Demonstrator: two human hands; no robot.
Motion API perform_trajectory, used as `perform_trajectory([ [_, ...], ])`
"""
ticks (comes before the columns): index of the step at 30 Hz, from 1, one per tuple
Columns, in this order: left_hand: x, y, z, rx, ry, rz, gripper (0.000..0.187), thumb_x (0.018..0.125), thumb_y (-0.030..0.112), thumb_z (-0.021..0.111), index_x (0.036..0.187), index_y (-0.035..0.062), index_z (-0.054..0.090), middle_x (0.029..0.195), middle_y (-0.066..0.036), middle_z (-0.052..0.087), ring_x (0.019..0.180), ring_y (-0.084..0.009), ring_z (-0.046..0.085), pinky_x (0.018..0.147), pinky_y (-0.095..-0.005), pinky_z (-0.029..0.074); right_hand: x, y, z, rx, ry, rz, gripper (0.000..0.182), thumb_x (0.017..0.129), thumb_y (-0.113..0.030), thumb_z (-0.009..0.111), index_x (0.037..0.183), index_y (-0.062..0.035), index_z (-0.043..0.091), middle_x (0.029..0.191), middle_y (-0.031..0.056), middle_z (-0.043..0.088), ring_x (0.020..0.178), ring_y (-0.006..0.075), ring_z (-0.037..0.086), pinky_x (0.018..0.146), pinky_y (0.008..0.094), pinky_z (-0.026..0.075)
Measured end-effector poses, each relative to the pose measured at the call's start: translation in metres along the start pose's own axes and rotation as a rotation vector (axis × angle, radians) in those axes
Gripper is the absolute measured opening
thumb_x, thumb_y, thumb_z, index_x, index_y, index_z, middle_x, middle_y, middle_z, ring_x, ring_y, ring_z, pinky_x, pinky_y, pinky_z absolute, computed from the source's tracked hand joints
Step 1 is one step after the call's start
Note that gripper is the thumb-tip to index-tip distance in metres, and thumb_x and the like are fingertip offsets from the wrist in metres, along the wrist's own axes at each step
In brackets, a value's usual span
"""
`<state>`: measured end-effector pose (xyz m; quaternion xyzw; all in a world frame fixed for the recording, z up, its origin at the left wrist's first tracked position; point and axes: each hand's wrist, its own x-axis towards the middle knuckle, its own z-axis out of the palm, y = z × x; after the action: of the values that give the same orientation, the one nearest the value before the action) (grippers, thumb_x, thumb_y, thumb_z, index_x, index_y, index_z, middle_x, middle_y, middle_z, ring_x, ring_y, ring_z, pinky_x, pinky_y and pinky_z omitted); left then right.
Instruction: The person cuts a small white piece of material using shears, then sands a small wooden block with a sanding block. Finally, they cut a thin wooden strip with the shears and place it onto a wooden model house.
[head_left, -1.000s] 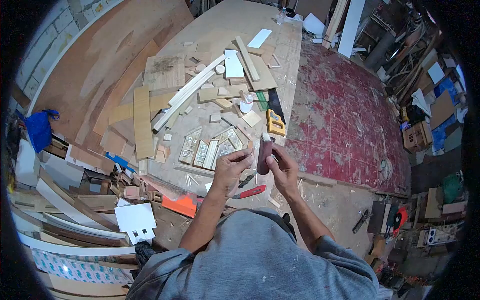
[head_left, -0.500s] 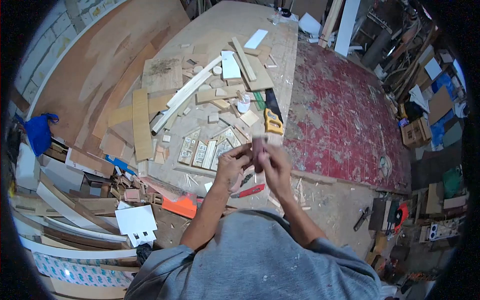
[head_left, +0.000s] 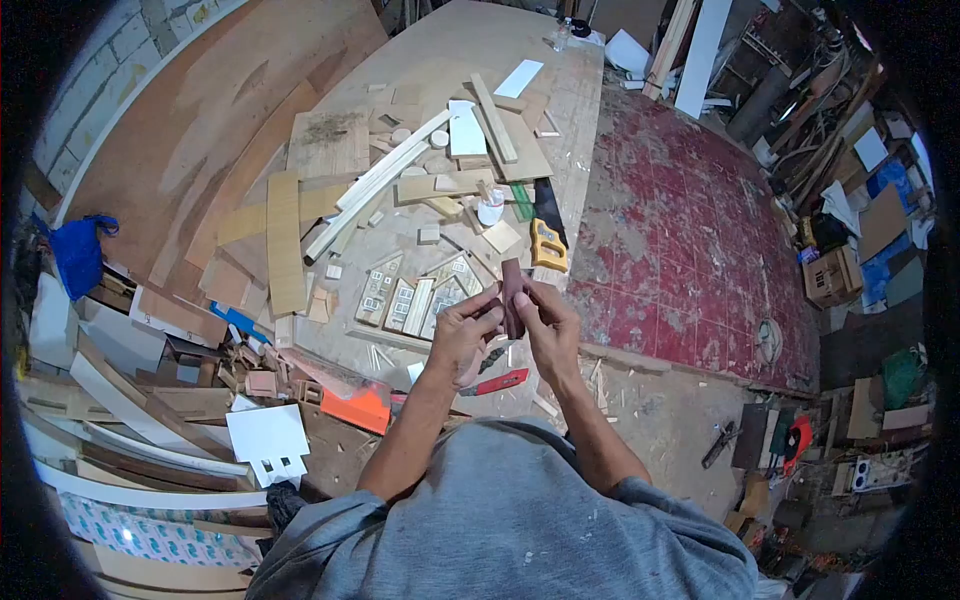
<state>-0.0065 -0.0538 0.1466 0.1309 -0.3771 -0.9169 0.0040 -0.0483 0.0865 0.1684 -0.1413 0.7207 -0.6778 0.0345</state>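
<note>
A brownish-red strip (head_left: 513, 290), like sandpaper, stands up between my two hands above the table's near edge. My left hand (head_left: 464, 332) pinches its lower left side, fingers bent. On the other side my right hand (head_left: 550, 325) grips the strip between thumb and fingers. Whether a smaller piece sits behind the strip cannot be made out. Just left of my hands lie small wooden house-shaped panels with windows (head_left: 405, 300). A saw with a yellow handle (head_left: 548, 245) lies beyond my right hand.
Wood strips (head_left: 380, 185), offcuts and a white cup (head_left: 490, 208) lie on the worktable (head_left: 430, 45). A red cutter (head_left: 500, 382) is below my hands, an orange piece (head_left: 357, 408) to their left. A red, paint-worn surface (head_left: 670, 230) spans the right.
The strip shows sharper and more upright between my fingers. My hands have stayed in nearly the same place, and the view has shifted slightly.
</note>
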Motion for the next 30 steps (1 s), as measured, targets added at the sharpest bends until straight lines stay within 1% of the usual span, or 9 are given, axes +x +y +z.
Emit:
perform_trajectory([
  [3,0.003,0.002,-0.011,-0.047,-0.017,0.055,0.035,0.091,-0.006,0.061,0.126,-0.0024,0.062,0.107,-0.011,0.069,0.091,-0.0161,0.066,0.081,-0.0287,0.056,-0.025,0.015,-0.001,-0.105,-0.045,-0.136,0.035,0.096,-0.019,0.064,0.125,0.0006,0.064,0.107,0.0114,0.065,0.099,0.0172,0.061,0.086,0.0283,0.048],
  [4,0.005,0.0,-0.013,-0.004,-0.025,0.053,0.035,0.091,-0.006,0.062,0.125,-0.0024,0.063,0.104,-0.01,0.069,0.088,-0.0143,0.066,0.079,-0.0273,0.056,-0.034,0.017,0.005,0.05,0.001,-0.058,0.034,0.096,-0.02,0.064,0.123,0.0012,0.065,0.107,0.0109,0.065,0.098,0.0171,0.061,0.086,0.0284,0.048],
  [12,0.002,0.001,-0.013,-0.106,0.001,0.019,0.039,0.089,-0.004,0.066,0.128,0.001,0.062,0.1,-0.003,0.068,0.084,-0.0098,0.063,0.076,-0.0239,0.053,-0.034,0.017,0.003,-0.099,-0.003,-0.131,0.034,0.095,-0.018,0.064,0.124,0.0009,0.065,0.104,0.0109,0.064,0.093,0.0151,0.059,0.077,0.0269,0.046],
  [13,0.004,0.004,-0.01,-0.11,0.002,0.03,0.039,0.089,-0.004,0.066,0.128,0.001,0.062,0.1,-0.003,0.068,0.084,-0.0098,0.063,0.076,-0.0239,0.053,-0.039,0.018,0.004,-0.012,0.006,-0.11,0.033,0.095,-0.015,0.065,0.122,0.0038,0.064,0.109,0.0122,0.066,0.103,0.0176,0.06,0.089,0.0303,0.047],
  [15,0.0,0.0,-0.008,-0.091,-0.073,-0.03,0.039,0.089,-0.005,0.066,0.128,0.0011,0.062,0.1,-0.004,0.068,0.083,-0.0106,0.063,0.076,-0.0245,0.053,-0.015,0.021,-0.005,-0.194,0.021,-0.153,0.032,0.095,-0.015,0.065,0.122,0.0032,0.065,0.106,0.012,0.066,0.101,0.0173,0.06,0.088,0.0295,0.047],
  [17,0.009,-0.014,-0.02,-0.078,-0.1,-0.031,0.039,0.091,-0.003,0.064,0.129,0.0016,0.061,0.104,-0.005,0.068,0.085,-0.0113,0.063,0.079,-0.0245,0.054,0.009,-0.006,0.006,-0.033,0.103,-0.105,0.032,0.094,-0.02,0.066,0.118,0.0014,0.066,0.099,0.0119,0.063,0.09,0.0204,0.059,0.079,0.0311,0.046],
  [23,0.004,0.005,-0.009,-0.129,0.026,-0.023,0.041,0.09,-0.004,0.063,0.131,0.0005,0.059,0.103,-0.006,0.069,0.079,-0.011,0.064,0.074,-0.0238,0.054,-0.036,0.014,0.01,-0.2,0.102,-0.247,0.032,0.093,-0.016,0.066,0.122,-0.0013,0.066,0.101,0.0131,0.064,0.09,0.0185,0.061,0.078,0.0284,0.048],
  [27,0.0,0.003,-0.007,-0.135,-0.072,-0.061,0.044,0.091,-0.003,0.062,0.134,-0.0019,0.056,0.105,-0.007,0.069,0.081,-0.0122,0.064,0.077,-0.0255,0.053,-0.017,0.004,0.017,0.005,0.122,-0.108,0.033,0.093,-0.011,0.064,0.125,0.0007,0.064,0.106,0.013,0.062,0.093,0.0163,0.061,0.078,0.0262,0.048],
  [30,-0.005,0.012,0.006,-0.102,-0.019,-0.076,0.04,0.089,-0.004,0.065,0.129,-0.0014,0.06,0.1,-0.006,0.068,0.075,-0.0097,0.062,0.071,-0.0232,0.053,-0.026,0.013,0.012,-0.138,0.143,-0.254,0.034,0.094,-0.016,0.064,0.124,0.0007,0.064,0.104,0.0133,0.063,0.091,0.0161,0.06,0.075,0.0268,0.048],
])
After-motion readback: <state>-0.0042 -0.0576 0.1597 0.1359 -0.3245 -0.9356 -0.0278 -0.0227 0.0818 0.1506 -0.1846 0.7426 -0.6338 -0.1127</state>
